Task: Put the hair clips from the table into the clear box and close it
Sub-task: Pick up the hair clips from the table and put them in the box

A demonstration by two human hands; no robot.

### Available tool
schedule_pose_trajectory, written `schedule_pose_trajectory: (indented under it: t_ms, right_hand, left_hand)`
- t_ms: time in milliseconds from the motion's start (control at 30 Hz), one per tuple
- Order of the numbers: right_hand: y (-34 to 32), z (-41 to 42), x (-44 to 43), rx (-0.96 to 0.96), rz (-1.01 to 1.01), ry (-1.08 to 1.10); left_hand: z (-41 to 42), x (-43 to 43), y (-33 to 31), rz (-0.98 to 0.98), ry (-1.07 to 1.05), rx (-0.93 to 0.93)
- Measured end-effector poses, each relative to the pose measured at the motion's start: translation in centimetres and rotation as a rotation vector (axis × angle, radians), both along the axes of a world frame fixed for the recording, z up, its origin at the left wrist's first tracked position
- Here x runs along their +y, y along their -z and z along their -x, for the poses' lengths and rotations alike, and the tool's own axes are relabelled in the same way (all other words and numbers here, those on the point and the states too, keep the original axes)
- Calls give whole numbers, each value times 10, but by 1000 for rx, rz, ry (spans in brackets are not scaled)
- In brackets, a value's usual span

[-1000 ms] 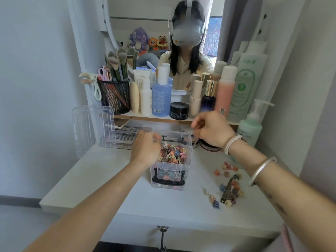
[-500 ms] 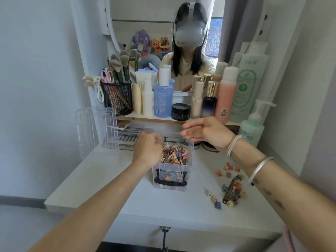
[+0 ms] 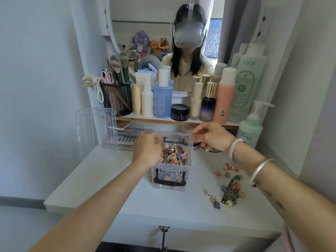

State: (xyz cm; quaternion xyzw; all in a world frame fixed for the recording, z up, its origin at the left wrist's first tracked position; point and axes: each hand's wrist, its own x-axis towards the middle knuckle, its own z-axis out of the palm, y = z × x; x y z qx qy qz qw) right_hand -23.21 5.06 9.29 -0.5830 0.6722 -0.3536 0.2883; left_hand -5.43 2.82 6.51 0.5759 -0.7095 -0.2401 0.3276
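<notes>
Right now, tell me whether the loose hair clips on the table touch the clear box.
Apart. Head view: bare table separates the hair clips from the clear box.

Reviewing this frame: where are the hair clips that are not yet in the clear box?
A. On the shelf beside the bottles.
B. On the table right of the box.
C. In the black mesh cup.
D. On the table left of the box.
B: the loose hair clips lie scattered on the table to the right of the clear box.
</notes>
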Motion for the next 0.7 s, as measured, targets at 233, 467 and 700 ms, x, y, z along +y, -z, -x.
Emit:
schedule_pose_trajectory:
  t_ms: [233, 467, 700]
  right_hand:
    - [16, 35, 19, 772, -459, -14]
    - [31, 28, 24, 741, -497, -60]
    - [37, 24, 23, 619, -388, -41]
  left_hand:
    - [2, 2, -1, 0, -4, 3]
    - [7, 5, -2, -9, 24, 13]
    - [8, 6, -2, -10, 39, 32]
